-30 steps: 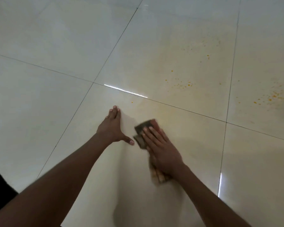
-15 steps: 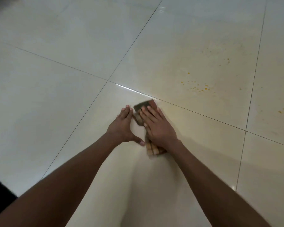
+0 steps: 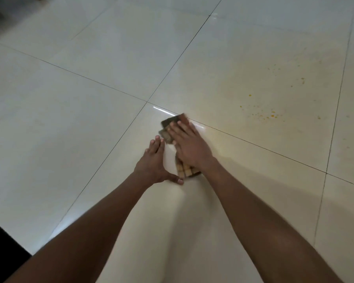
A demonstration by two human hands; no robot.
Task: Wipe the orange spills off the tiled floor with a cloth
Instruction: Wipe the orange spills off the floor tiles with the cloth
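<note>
A brown checked cloth (image 3: pixel 169 125) lies flat on the glossy cream tiled floor (image 3: pixel 90 139), its far end just short of a grout line. My right hand (image 3: pixel 189 145) presses down on it, palm flat and fingers spread over most of it. Close to the cloth's left side my left hand (image 3: pixel 154 162) rests flat on the tile, fingers together and thumb out, holding nothing. Orange spill drops (image 3: pixel 264 115) speckle the far tile to the right of the cloth. More faint specks (image 3: pixel 302 80) lie farther back.
Dark grout lines (image 3: pixel 253 144) cross the floor. A dark edge (image 3: pixel 2 244) fills the lower left corner. A bright light reflection (image 3: pixel 164 110) shines just beyond the cloth.
My right hand has pushed the cloth forward toward the grout line. The left hand stays flat beside it. The view has shifted, so the spills at the far right have left the frame.
</note>
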